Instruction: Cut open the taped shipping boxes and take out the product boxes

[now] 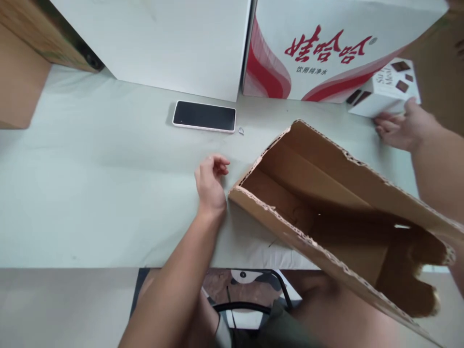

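Observation:
At the far right my right hand point(402, 125) grips a small white box point(389, 87) printed with dark brown squares, its thumb on the right end and its fingers along the near lower edge. My left hand point(211, 181) rests on the table with loosely curled fingers and nothing visible in them. Just right of that hand is an open, topless cardboard box point(337, 179) with torn edges, lying at a slant. Its inside looks bare apart from small scraps, and its near right end reaches past the table's front edge.
A phone point(204, 117) lies face up on the pale green tabletop point(90, 193), with a tiny clear scrap point(241, 131) beside it. Behind stand a large white box point(181, 43) and a red-and-white carton point(326, 29). A brown carton point(20, 82) is at the left.

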Demonstrator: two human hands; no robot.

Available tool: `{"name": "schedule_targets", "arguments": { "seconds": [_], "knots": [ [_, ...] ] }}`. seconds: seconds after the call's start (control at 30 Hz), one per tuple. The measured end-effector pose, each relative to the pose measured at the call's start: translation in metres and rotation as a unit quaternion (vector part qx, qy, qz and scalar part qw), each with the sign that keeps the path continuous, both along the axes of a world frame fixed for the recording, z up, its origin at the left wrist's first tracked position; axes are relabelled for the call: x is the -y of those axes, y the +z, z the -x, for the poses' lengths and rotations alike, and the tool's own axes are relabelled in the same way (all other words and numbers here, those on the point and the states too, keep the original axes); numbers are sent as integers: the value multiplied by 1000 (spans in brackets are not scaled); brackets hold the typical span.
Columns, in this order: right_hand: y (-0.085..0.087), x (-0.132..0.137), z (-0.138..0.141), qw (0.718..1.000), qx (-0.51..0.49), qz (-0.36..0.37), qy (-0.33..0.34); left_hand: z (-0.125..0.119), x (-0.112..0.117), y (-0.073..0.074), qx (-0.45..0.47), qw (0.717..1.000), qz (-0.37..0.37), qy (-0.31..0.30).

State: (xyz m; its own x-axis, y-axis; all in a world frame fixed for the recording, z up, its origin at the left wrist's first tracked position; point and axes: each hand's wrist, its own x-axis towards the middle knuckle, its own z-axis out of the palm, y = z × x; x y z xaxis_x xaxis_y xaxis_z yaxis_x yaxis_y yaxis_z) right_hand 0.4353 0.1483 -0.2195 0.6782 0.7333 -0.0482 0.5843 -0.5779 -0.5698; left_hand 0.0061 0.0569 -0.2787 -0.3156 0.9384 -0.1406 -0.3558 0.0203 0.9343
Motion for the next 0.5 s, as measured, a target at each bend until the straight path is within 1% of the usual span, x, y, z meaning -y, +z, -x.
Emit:
{"name": "schedule_targets", "arguments": {
  "seconds": [0.07, 0.13, 0.2, 0.27, 0.3, 0.33, 0.4, 0.47, 0.5],
  "knots": [
    [3, 15, 16, 995, -91, -3, -31, 1, 3, 1, 13, 1000, -16, -4],
    [12, 37, 36, 987, -148, -20, -66, 5, 8, 2, 31, 999, -38, -6],
    [27, 66, 60, 979, -180, -36, -87, 12, 13, 5, 54, 997, -51, -4],
    [48, 103, 85, 974, -203, -50, -91, 21, 19, 10, 74, 996, -54, 3],
    [60, 125, 96, 971, -217, -63, -76, 25, 22, 13, 82, 995, -54, 9],
    [70, 147, 107, 968, -231, -80, -48, 29, 25, 16, 89, 994, -55, 16],
    [87, 189, 124, 963, -243, -108, 39, 35, 30, 22, 103, 993, -55, 27],
    [96, 220, 138, 964, -216, -92, 128, 39, 34, 26, 117, 991, -52, 28],
    [97, 229, 145, 967, -196, -67, 149, 39, 35, 28, 124, 991, -51, 24]
  ]
}}
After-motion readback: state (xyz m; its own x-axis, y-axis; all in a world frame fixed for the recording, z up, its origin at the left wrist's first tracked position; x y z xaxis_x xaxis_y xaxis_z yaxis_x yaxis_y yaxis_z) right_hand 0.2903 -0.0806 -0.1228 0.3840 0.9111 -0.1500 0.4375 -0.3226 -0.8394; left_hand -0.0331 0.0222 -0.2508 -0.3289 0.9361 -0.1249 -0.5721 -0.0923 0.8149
